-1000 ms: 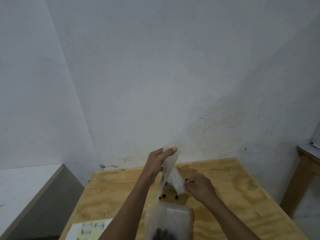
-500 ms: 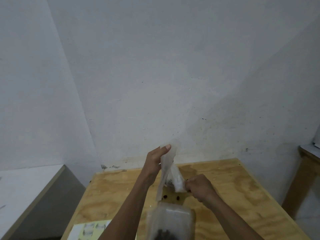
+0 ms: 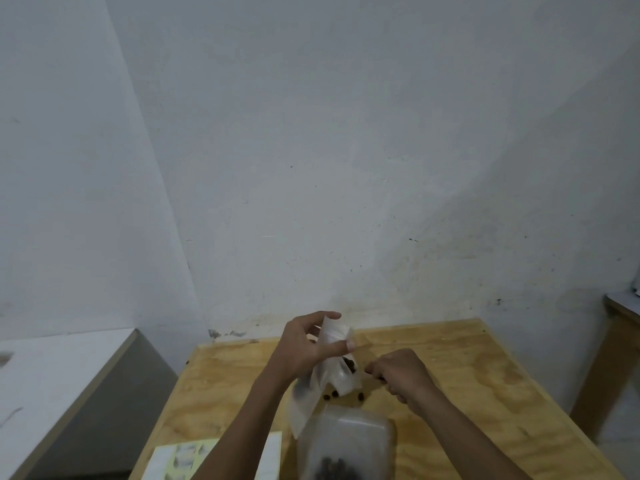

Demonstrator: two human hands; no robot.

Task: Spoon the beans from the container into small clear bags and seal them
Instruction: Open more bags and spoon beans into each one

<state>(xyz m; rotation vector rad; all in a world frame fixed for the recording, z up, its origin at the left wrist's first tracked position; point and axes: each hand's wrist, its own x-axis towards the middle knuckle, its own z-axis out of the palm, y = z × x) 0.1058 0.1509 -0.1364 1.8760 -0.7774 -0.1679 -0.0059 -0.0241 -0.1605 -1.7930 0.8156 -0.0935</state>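
Step in hand: filling. Left hand [image 3: 304, 351] pinches small clear bag [image 3: 334, 362] upright above the tabletop [image 3: 467, 375], beans [image 3: 349, 363] showing inside. Right hand [image 3: 398, 374] curled shut beside it; contents indiscernible. Container [image 3: 346, 445] nearer, below. Next, probably: another spoonful, or pressing the mouth closed.

Dark beans [image 3: 350, 364]; clear bag [image 3: 334, 372]; pale plywood table [image 3: 467, 382]

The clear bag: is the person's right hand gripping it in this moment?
No, only the left hand pinches the clear bag; the right hand is apart.
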